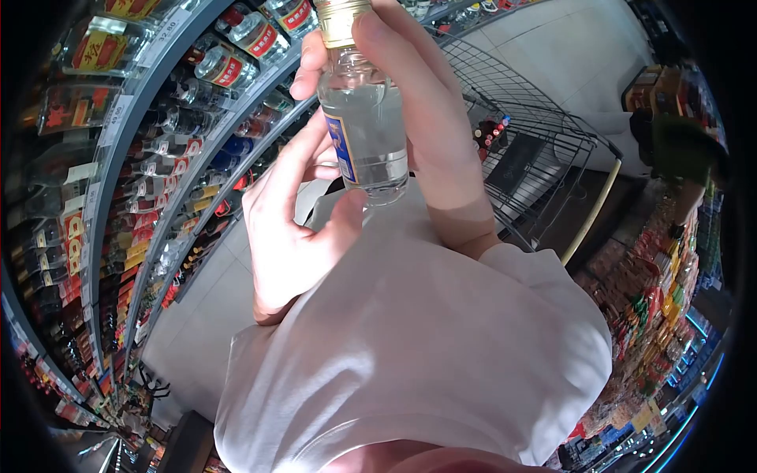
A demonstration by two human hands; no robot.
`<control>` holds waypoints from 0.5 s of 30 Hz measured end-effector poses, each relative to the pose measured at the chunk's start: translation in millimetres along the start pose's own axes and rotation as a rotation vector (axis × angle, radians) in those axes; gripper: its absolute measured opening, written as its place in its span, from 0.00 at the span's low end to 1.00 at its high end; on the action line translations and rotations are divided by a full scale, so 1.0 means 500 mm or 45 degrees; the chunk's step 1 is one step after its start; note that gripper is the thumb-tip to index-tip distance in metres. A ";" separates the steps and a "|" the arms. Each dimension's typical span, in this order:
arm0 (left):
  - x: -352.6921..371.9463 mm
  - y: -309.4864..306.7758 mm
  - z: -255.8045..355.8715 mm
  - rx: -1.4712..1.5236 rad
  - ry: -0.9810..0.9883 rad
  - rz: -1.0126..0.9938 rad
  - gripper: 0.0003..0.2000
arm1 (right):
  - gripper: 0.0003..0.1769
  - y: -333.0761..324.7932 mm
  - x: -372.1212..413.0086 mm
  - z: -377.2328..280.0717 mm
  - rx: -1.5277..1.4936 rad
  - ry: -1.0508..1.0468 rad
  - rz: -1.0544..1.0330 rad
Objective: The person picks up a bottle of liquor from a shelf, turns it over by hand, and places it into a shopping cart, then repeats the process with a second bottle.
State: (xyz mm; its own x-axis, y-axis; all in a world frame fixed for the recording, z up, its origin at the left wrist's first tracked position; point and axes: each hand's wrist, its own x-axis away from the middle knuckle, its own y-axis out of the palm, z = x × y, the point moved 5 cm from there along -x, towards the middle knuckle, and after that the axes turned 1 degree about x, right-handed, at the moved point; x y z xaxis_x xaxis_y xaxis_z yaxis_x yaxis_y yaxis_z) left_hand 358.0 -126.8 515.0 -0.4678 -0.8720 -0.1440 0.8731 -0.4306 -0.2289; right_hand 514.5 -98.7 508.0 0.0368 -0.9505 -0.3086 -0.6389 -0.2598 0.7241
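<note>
The right hand [434, 106] grasps the neck of a clear glass bottle [374, 142] with a blue label [341, 148], before the white shirt [418, 315]; the left hand's [288, 221] grip cradles its lower end, probably for steadiness.

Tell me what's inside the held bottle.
Clear liquid fills the bottle to about its shoulder. The blue label, gold cap and right hand cover parts of it; anything behind them can't be seen.

The bottle [369, 130] is see-through, with a shiny gold cap [339, 24] and a blue label [341, 148] edged in yellow. The shirt [426, 331] is plain white. The cart [516, 162] is dark, with a pale yellow handle [591, 212].
</note>
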 end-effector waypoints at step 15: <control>-0.048 -0.042 -0.053 -0.092 0.047 -0.050 0.32 | 0.25 -0.030 -0.057 0.023 0.304 0.048 0.241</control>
State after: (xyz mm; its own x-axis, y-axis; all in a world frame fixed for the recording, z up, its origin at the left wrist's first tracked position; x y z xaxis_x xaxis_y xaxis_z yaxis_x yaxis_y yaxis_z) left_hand 347.4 -90.5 497.6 -0.5072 -0.8451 -0.1689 0.8425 -0.4450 -0.3035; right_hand 514.3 -65.6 498.7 -0.0746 -0.9850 -0.1555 -0.7996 -0.0341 0.5996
